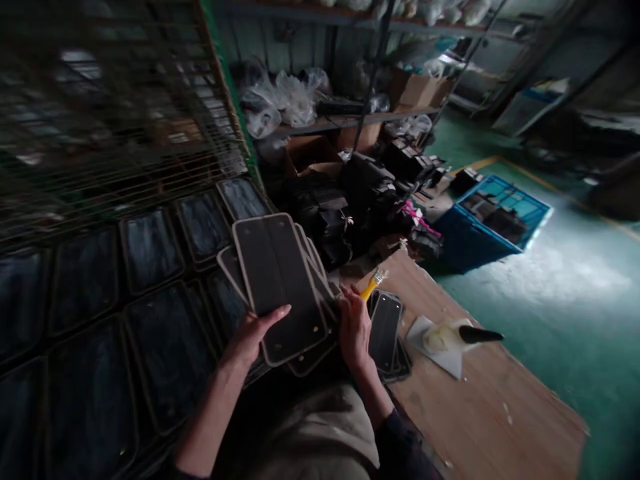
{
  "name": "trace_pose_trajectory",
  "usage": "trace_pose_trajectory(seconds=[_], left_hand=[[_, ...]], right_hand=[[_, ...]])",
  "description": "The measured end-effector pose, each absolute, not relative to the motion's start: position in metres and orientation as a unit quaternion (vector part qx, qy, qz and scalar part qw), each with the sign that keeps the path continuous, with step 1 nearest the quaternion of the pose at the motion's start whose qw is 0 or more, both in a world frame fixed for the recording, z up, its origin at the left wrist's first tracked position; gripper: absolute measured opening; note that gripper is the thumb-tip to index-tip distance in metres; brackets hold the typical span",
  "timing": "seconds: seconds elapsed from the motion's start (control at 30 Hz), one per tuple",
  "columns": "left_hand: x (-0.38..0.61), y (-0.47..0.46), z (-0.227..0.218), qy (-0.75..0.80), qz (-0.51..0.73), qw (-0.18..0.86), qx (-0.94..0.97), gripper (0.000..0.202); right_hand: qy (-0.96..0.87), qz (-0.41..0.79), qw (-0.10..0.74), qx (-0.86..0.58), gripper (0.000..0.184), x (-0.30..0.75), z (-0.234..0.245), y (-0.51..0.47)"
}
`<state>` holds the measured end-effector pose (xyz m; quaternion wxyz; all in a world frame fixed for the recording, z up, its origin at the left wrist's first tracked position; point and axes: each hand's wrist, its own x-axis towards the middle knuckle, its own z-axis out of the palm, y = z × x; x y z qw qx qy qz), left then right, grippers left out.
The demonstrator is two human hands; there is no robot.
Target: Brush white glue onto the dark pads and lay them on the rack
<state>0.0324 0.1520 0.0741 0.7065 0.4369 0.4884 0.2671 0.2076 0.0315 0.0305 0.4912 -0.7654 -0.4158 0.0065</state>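
Note:
My left hand (260, 330) grips a fanned stack of dark rectangular panels with rounded, pale edges. Its thumb lies across the face of the top panel (277, 273), which has small metal-looking dots near its corners. In my right hand (356, 327) is a brush with a yellow handle (369, 289), bristles pointing up and away. That hand is close beside the stack's right edge; whether it also touches the panels I cannot tell. Similar panels (385, 330) lie piled on the wooden table to the right. Rows of panels with a streaky, shiny surface (167, 350) spread out at the left.
On the wooden table (480, 413) a whitish container (445, 335) with a black handle rests on a white sheet. A green-framed wire rack (235, 110) rises at the left. Behind are shelves with plastic bags (295, 97), dark bundles (367, 177) and a blue crate (463, 240).

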Motion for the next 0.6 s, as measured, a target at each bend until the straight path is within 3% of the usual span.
trace_pose_trajectory(seconds=[0.17,0.3,0.5,0.6], left_hand=[[0.064,0.106,0.098,0.423,0.23,0.699,0.529,0.052],[0.141,0.045,0.082,0.369,0.17,0.741,0.535,0.051],[0.261,-0.024,-0.042,0.324,0.081,0.831,0.444,0.05],[0.292,-0.037,-0.118,0.337,-0.037,0.854,0.394,0.05]], right_hand=[[-0.363,0.094,0.417,-0.828,0.035,0.251,0.015,-0.104],[-0.242,0.159,0.361,-0.887,0.044,0.287,-0.031,-0.228],[-0.114,0.141,0.389,-0.903,0.042,0.35,-0.084,-0.336],[-0.087,0.121,0.43,-0.891,0.041,0.383,-0.111,-0.354]])
